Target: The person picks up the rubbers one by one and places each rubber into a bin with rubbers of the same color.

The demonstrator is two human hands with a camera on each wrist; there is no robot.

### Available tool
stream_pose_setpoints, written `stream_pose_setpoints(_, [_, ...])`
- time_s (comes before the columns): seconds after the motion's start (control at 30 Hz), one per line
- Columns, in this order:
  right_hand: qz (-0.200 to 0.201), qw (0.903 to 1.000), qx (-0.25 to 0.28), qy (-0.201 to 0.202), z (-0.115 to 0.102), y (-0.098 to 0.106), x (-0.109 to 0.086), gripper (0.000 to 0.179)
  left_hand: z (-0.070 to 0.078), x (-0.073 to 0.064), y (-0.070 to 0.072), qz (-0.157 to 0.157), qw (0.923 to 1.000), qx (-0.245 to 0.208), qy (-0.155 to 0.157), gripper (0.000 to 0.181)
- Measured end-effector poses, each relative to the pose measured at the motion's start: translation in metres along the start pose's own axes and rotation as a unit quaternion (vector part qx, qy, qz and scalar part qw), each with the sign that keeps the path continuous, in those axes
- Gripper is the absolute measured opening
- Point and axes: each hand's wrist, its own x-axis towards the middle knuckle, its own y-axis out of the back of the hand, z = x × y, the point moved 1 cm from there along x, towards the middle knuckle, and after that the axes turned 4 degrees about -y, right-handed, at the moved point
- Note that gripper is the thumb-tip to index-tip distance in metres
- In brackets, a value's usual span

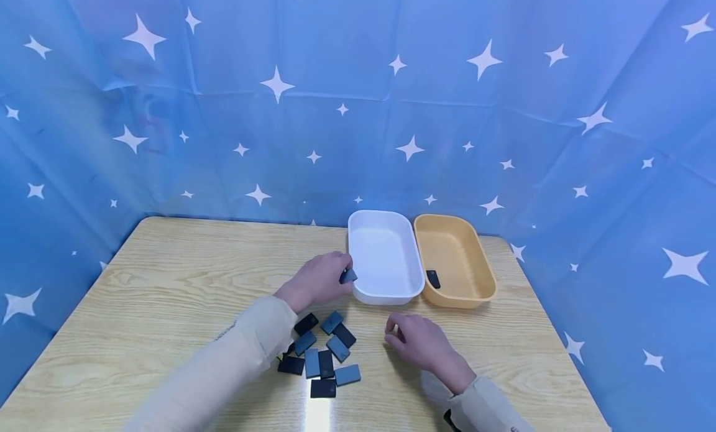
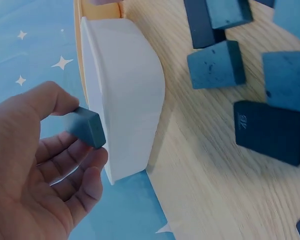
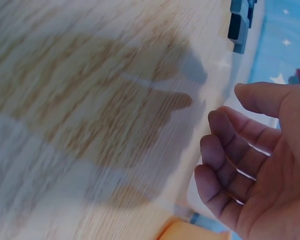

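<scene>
My left hand (image 1: 321,280) pinches a blue-grey rectangular block (image 2: 87,126) between thumb and fingers. It is at the left rim of the white bin (image 1: 386,255), raised to about rim height. My right hand (image 1: 418,342) hovers over the table in front of the bins, fingers loosely curled, with nothing in them; the right wrist view shows its bare palm (image 3: 285,180). Left of it lies a loose group of blue blocks (image 1: 348,375) and black blocks (image 1: 323,388), some leaning on each other.
An orange bin (image 1: 481,289) stands against the white bin's right side, with one black block (image 1: 433,279) inside. The wooden table (image 1: 184,270) ends at a blue curtain (image 1: 347,133) with white stars.
</scene>
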Motion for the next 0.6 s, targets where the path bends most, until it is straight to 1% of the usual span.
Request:
stream_pose_setpoints(0.17, [-0.009,1.0000,0.005,0.000,0.001,0.000,0.001,0.006,0.003,0.009,-0.002,0.019,0.9995,-0.019,0.018,0.020])
stream_pose_setpoints(0.33, [-0.017,0.9998,0.011,-0.006,0.002,0.000,0.001,0.007,0.009,0.020,-0.002,0.033,0.9992,-0.014,0.019,0.026])
stream_pose_setpoints(0.5, [-0.012,0.9999,0.011,-0.007,0.003,0.002,-0.001,0.007,0.017,0.031,-0.004,0.040,0.9986,-0.010,0.033,0.028])
stream_pose_setpoints(0.6, [-0.011,0.9998,0.013,-0.007,0.003,0.002,-0.001,0.006,0.022,0.037,-0.006,0.041,0.9986,-0.008,0.034,0.026])
